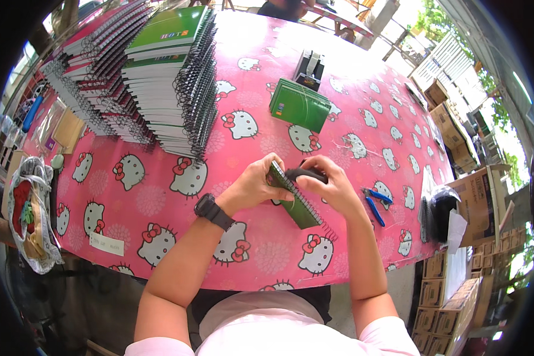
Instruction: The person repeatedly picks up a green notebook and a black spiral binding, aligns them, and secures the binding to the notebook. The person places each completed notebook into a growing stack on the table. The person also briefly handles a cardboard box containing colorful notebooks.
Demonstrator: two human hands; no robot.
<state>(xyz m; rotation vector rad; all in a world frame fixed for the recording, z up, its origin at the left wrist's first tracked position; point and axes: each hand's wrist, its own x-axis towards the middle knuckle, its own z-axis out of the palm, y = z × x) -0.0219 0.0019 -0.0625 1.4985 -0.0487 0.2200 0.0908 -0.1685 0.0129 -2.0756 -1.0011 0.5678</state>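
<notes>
A small green notebook (301,212) is tilted above the table in front of me, with my left hand (256,187) closed around its upper left edge. Along its right side runs a wire spiral coil (314,212), whose loose end sticks out past the lower corner. Curled over the upper part of the coil, my right hand (333,185) grips a dark rounded object (305,172); fingers cover much of it, so its kind is unclear. Blue-handled cutting pliers (375,207) lie right of that hand. Farther off sits a banded bundle of green booklets (299,107).
Tall stacks of green spiral notebooks (171,28) and pink-covered spiral notebooks (110,77) stand at the back left. Behind the bundle is a black tape dispenser (308,70). A cloth-lined basket (31,213) flanks the pink table (273,252); cardboard boxes (479,199) are piled right.
</notes>
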